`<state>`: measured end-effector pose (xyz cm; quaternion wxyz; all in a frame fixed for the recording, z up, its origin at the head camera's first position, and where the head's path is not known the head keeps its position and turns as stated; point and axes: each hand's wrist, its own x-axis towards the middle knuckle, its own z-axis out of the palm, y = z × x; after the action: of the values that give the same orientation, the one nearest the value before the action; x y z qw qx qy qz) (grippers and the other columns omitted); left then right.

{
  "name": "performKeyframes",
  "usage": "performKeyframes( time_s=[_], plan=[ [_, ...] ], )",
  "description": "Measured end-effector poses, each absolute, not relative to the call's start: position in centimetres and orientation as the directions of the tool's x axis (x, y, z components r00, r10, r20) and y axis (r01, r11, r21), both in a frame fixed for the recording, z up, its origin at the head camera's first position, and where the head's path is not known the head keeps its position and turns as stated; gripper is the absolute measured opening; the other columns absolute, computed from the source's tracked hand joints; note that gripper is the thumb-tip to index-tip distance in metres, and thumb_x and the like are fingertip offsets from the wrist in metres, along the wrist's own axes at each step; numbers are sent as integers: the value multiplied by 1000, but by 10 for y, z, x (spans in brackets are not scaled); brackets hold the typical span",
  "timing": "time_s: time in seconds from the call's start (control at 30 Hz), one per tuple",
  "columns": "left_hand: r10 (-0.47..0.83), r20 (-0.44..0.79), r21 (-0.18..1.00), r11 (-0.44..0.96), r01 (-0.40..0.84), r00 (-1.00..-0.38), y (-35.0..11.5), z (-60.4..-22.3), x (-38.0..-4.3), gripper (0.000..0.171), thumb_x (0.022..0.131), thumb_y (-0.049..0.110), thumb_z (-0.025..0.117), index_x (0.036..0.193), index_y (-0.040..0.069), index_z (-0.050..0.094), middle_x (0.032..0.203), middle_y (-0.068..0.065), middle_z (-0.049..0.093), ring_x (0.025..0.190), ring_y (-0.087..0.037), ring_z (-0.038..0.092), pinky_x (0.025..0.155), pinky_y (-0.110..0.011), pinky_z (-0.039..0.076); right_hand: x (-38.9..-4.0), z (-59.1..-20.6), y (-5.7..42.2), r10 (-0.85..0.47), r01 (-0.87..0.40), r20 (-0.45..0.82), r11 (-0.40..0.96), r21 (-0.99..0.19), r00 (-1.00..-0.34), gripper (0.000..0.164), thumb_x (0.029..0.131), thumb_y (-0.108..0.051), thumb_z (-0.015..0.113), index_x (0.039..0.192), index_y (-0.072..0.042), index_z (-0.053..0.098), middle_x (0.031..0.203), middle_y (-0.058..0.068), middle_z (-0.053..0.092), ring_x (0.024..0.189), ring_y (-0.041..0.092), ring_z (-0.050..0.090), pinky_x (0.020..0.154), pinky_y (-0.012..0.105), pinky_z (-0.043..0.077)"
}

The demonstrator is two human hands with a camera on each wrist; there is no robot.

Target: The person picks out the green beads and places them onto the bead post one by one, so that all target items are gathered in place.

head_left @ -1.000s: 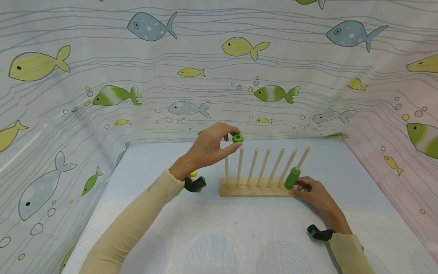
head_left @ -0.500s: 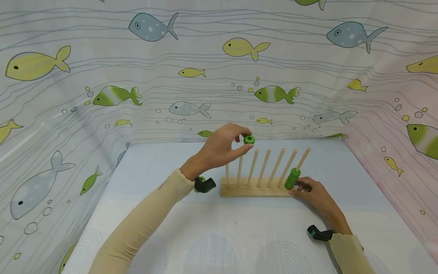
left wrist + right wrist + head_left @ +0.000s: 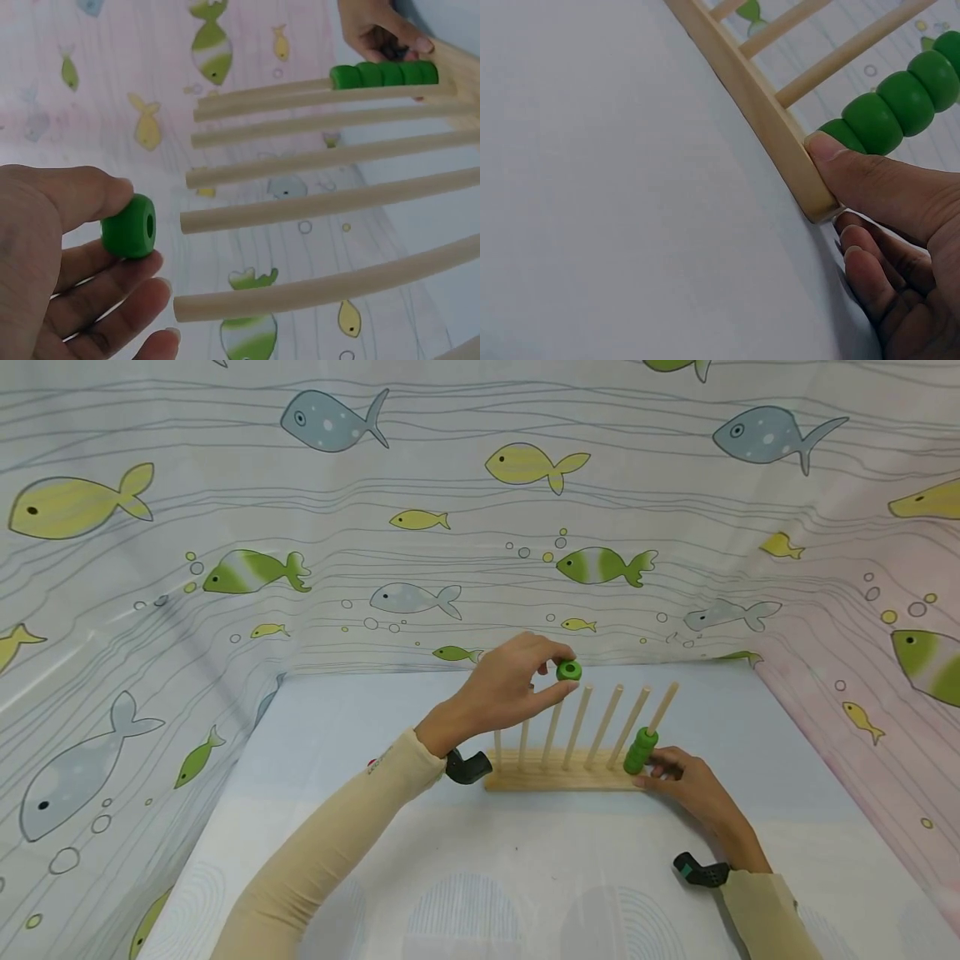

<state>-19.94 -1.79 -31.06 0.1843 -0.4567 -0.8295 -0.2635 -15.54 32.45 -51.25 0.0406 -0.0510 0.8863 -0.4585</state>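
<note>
My left hand (image 3: 513,685) pinches a green bead (image 3: 569,670) between thumb and fingers, above the pegs of a wooden peg stand (image 3: 558,779). In the left wrist view the bead's hole faces the peg tips, with a small gap between. Several upright pegs line the stand. Only the rightmost carries beads, a stack of several green ones (image 3: 641,750). Down at that end, my right hand (image 3: 693,789) grips the base. The right wrist view has its thumb pressed on the base beside the lowest bead, its other fingers curled at the end.
A bit of something red (image 3: 372,763) peeks out behind the left sleeve, mostly hidden. Black devices sit at the left wrist (image 3: 468,768) and the right wrist (image 3: 701,870). Fish-printed curtain (image 3: 450,552) walls in the back and sides of the table (image 3: 450,852).
My left hand has moved rightward along the row of pegs with the green bead. The right hand and the stand have stayed in place.
</note>
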Motion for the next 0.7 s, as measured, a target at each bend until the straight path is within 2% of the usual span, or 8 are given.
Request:
performKeyframes(
  time_s=[0.17,0.43,0.7],
  plan=[
    [669,544,252,446,859,-507,-9,-308,-198,30,97,27,75,121,10,70,109,4,69,95,-11,60,79,-17,46,-156,-514,325,-128,-55,-23,575,-817,-991,56,89,-32,83,132,-2,63,103,10,63,85,20,52,69,27,45],
    [682,545,256,419,871,-488,4,-304,-199,30,98,28,73,121,10,70,110,3,69,95,-12,61,80,-16,45,-157,-515,324,-117,-45,-29,579,-814,-993,53,91,-26,82,133,-1,63,104,10,63,86,19,52,69,27,45],
    [701,523,267,405,874,-484,20,-300,-199,31,98,28,73,124,11,69,113,4,70,98,-10,61,84,-16,45,-156,-512,324,-127,-49,-31,584,-810,-991,54,91,-32,82,132,-2,64,103,10,63,87,20,54,71,28,46]
  ],
)
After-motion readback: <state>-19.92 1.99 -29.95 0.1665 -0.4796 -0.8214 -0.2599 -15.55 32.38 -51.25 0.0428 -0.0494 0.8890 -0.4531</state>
